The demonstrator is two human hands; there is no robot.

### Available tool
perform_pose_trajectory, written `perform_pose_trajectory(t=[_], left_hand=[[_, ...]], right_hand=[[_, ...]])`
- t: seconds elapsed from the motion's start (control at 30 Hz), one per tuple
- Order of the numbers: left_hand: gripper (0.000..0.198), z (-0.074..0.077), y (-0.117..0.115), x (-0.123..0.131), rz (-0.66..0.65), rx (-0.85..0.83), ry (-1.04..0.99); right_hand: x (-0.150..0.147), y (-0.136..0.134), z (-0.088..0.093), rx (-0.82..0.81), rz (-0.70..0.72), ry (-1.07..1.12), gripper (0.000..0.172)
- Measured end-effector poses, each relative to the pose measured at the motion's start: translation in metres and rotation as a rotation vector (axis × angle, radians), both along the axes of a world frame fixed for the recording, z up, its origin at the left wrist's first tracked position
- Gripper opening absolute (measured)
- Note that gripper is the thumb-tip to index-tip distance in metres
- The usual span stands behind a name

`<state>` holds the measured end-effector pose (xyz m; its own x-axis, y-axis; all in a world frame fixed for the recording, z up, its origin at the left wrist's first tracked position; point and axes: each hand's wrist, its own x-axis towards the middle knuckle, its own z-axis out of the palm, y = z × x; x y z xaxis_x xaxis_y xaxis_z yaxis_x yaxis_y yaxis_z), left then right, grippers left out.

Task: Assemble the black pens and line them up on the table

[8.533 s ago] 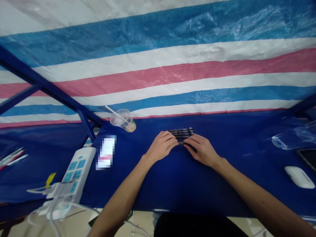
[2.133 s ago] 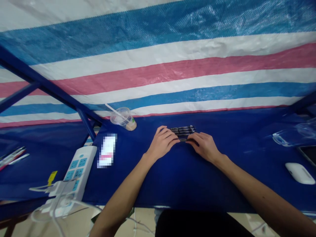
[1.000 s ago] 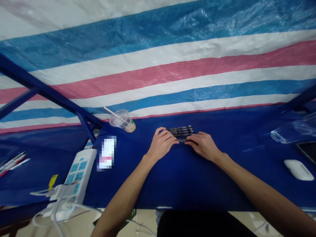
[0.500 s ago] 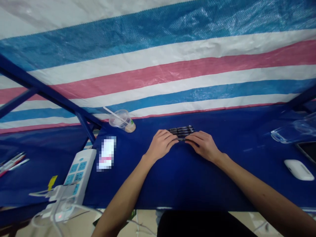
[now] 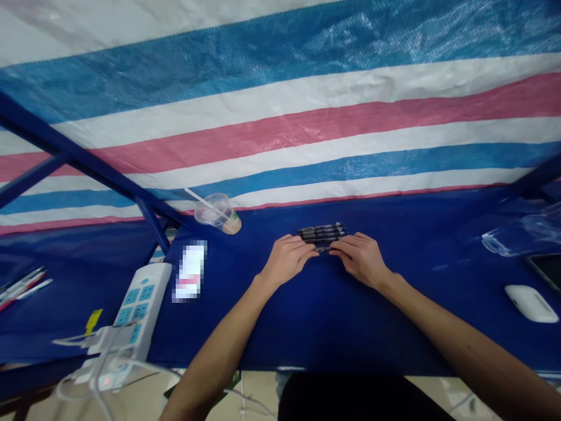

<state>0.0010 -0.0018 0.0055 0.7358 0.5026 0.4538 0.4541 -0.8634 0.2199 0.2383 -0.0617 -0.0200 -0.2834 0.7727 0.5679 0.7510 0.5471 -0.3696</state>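
Observation:
Several black pens [image 5: 322, 232] lie side by side in a row on the dark blue table cover [image 5: 333, 310], a little beyond my hands. My left hand [image 5: 287, 261] and my right hand [image 5: 362, 259] meet fingertip to fingertip just in front of that row. Between the fingertips is one more black pen [image 5: 323, 249], pinched at its two ends by both hands. Both hands' fingers are curled and closed on it. Most of this pen is hidden by my fingers.
A clear plastic cup with a straw [image 5: 217, 211] stands at the back left. A white power strip [image 5: 134, 309] with cables sits at the left edge, and pens [image 5: 24, 283] lie further left. A white mouse [image 5: 532, 303], a phone and clear plastic are at right. Striped tarp hangs behind.
My hands have stayed at the near side of the pen row, shifting their fingertips only slightly on the nearest pen. Nothing else has moved.

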Motion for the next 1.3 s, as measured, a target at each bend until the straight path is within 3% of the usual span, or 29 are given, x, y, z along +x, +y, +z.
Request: perform_pose_trajectory(t=[0.2,0.33,0.47,0.6,0.7,0.77,0.97,1.3], left_hand=[[0.023,0.005,-0.001,0.0,0.01,0.094,0.001],[0.021,0.004,0.001,-0.001,0.04,0.085,-0.023],[0.018,0.004,0.002,-0.002,0.055,0.078,-0.057],[0.018,0.004,0.003,-0.003,0.067,0.066,-0.083],[0.02,0.003,0.003,-0.004,0.063,0.045,-0.081],[0.022,0.003,0.003,-0.004,0.056,0.026,-0.07],[0.025,0.004,0.002,-0.004,0.03,-0.013,-0.069],[0.024,0.003,0.003,-0.004,0.022,-0.016,-0.069]], right_hand=[[0.0,0.0,0.002,0.024,0.0,0.032,0.019],[0.001,-0.002,0.007,-0.058,-0.016,0.245,0.021],[0.006,-0.002,0.013,-0.375,0.027,0.635,0.033],[0.013,0.003,0.019,-0.68,0.214,1.062,0.057],[0.016,0.006,0.024,-0.909,0.344,1.179,0.069],[0.016,0.006,0.025,-0.979,0.384,1.194,0.068],[0.014,0.006,0.018,-0.957,0.353,1.186,0.047],[0.011,0.006,0.016,-0.92,0.36,1.167,0.047]])
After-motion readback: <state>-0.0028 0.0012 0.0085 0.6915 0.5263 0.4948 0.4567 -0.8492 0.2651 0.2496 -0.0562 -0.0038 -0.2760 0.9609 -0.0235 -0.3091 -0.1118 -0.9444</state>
